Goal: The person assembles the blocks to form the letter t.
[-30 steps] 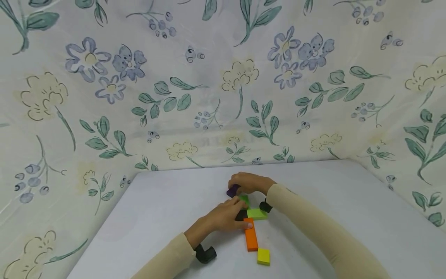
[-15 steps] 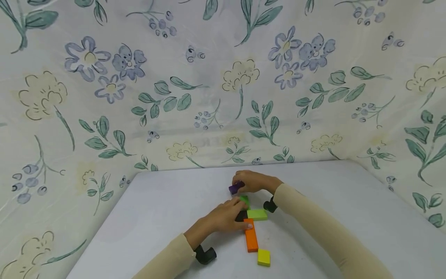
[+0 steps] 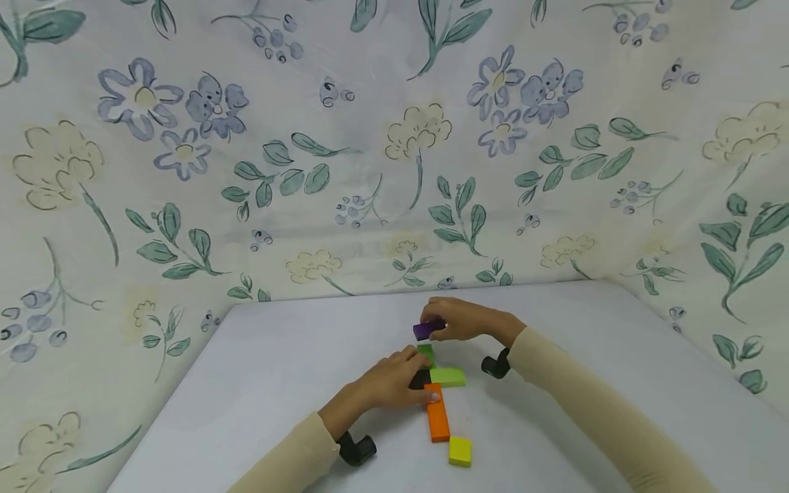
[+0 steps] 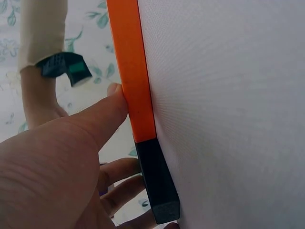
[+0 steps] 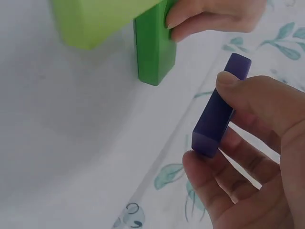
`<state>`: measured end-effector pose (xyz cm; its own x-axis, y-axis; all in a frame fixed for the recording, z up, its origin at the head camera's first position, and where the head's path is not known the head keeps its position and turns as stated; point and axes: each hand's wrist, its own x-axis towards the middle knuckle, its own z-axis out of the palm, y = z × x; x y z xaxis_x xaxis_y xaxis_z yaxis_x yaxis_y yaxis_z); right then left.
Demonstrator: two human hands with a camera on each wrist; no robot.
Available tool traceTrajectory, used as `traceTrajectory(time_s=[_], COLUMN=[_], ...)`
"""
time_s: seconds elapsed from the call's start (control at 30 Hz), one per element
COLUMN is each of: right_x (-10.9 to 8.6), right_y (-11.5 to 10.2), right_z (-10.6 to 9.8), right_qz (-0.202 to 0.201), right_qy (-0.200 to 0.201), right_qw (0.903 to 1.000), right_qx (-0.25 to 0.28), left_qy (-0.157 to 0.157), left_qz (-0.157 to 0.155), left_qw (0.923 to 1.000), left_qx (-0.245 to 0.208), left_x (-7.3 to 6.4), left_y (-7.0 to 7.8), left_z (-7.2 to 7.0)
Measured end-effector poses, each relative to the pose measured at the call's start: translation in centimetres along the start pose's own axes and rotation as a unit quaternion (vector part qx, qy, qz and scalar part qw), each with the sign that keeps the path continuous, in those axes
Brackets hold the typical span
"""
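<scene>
Between the thumb and fingers of my right hand (image 3: 465, 319) is a purple block (image 3: 422, 332), lifted off the table; the right wrist view shows the thumb across the purple block (image 5: 214, 117). My left hand (image 3: 388, 381) rests on a group of blocks, with its thumb touching the orange block (image 3: 438, 423) and its fingers reaching over the black block (image 3: 420, 380) and the green block (image 3: 424, 351). A light green block (image 3: 449, 376) extends rightward from the black one. In the left wrist view, the orange block (image 4: 131, 67) meets the black block (image 4: 157, 176) end to end.
A yellow block (image 3: 459, 452) lies by the near end of the orange one. All the blocks are on a white table (image 3: 542, 418), and a floral sheet (image 3: 370, 137) hangs behind it. Each wrist carries a dark camera mount.
My right hand has moved to the right and slightly back with the purple block, which now lies more level in the grip. The left hand keeps its place on the blocks.
</scene>
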<state>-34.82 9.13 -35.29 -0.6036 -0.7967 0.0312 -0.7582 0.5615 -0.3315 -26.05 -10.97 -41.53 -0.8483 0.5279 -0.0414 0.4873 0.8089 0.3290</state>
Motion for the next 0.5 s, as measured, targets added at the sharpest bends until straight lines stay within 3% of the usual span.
traceTrajectory(time_s=[0.5], right_x=[-6.3], right_y=[0.2], right_z=[0.8], right_qz=[-0.010], right_qy=[0.020], right_qw=[0.9991], right_qx=[0.037], left_qy=[-0.001], left_qz=[-0.009], left_qw=[0.9999], left_qx=[0.008], left_x=[0.0], left_y=[0.0], left_z=[-0.2])
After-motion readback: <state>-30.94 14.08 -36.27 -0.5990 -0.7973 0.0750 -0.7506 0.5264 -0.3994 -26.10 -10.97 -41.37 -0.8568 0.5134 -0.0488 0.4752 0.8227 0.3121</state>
